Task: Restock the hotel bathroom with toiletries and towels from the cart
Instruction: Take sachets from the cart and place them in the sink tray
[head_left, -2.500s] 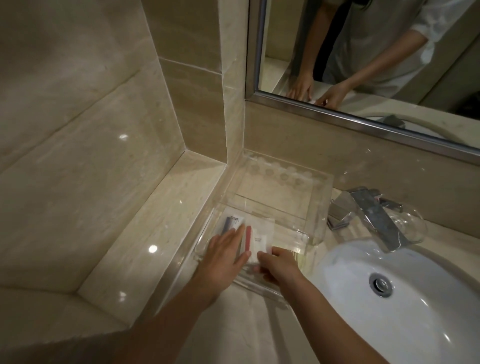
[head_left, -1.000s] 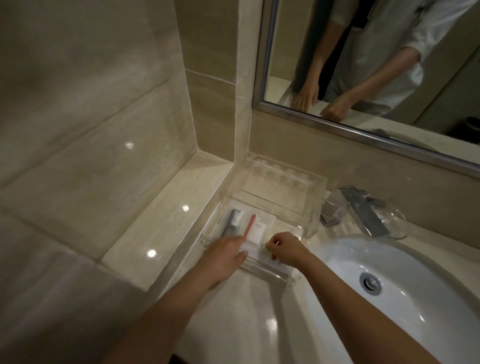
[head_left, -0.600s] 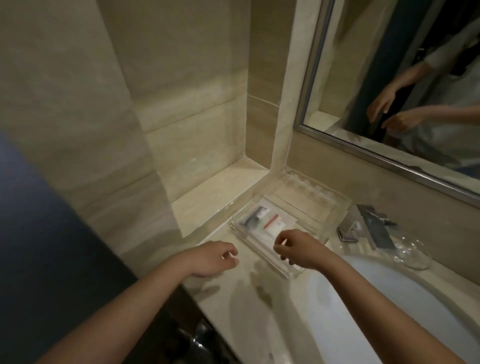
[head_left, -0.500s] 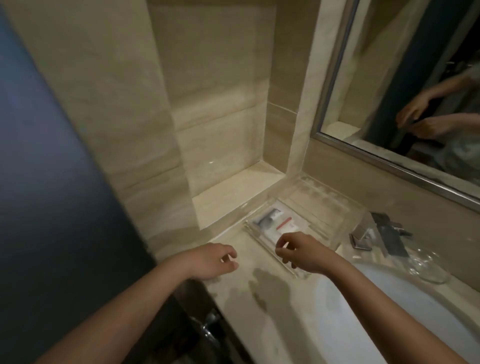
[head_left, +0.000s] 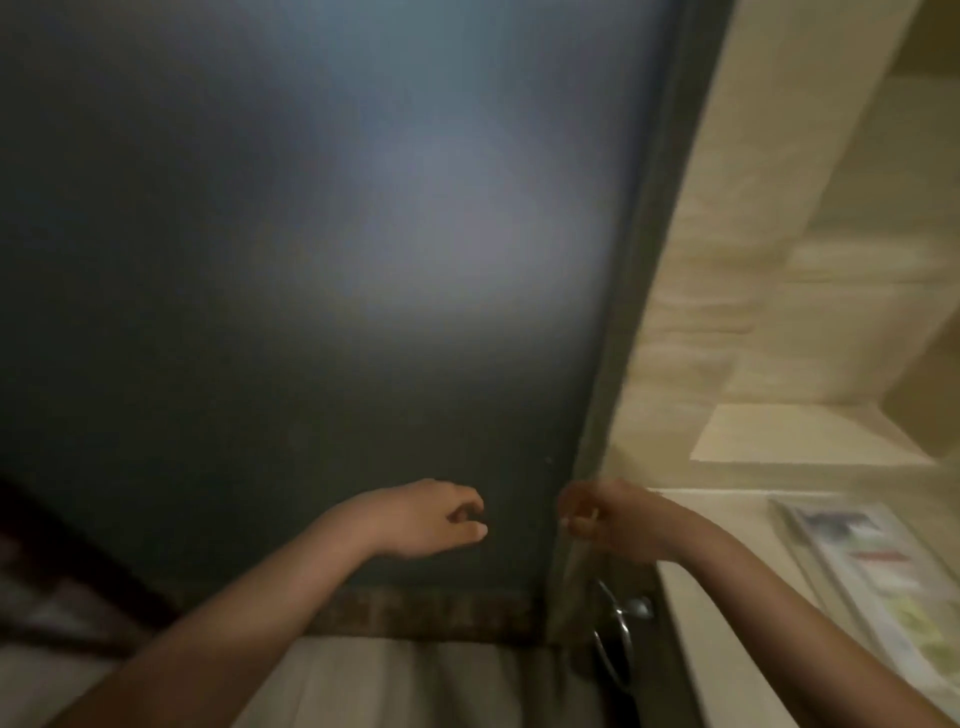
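The clear tray (head_left: 810, 551) with flat toiletry packets (head_left: 878, 566) lies on the beige counter (head_left: 727, 654) at the far right, blurred. My right hand (head_left: 608, 519) hovers left of the tray, off the counter's corner, with its fingers curled. A pale sliver shows between them, and the blur hides whether it is an object. My left hand (head_left: 436, 519) hangs in front of the dark door with fingers loosely curled and nothing in it. No towels or cart are in view.
A dark frosted glass door (head_left: 311, 260) fills most of the view, its frame (head_left: 634, 312) meeting the beige tiled wall (head_left: 727, 260). A tiled ledge (head_left: 800, 436) sits behind the counter. A metal ring (head_left: 615, 639) hangs below the counter's corner.
The view has swung sharply left from the sink to the door. Both hands have left the tray and moved left with it; the tray stays on the counter.
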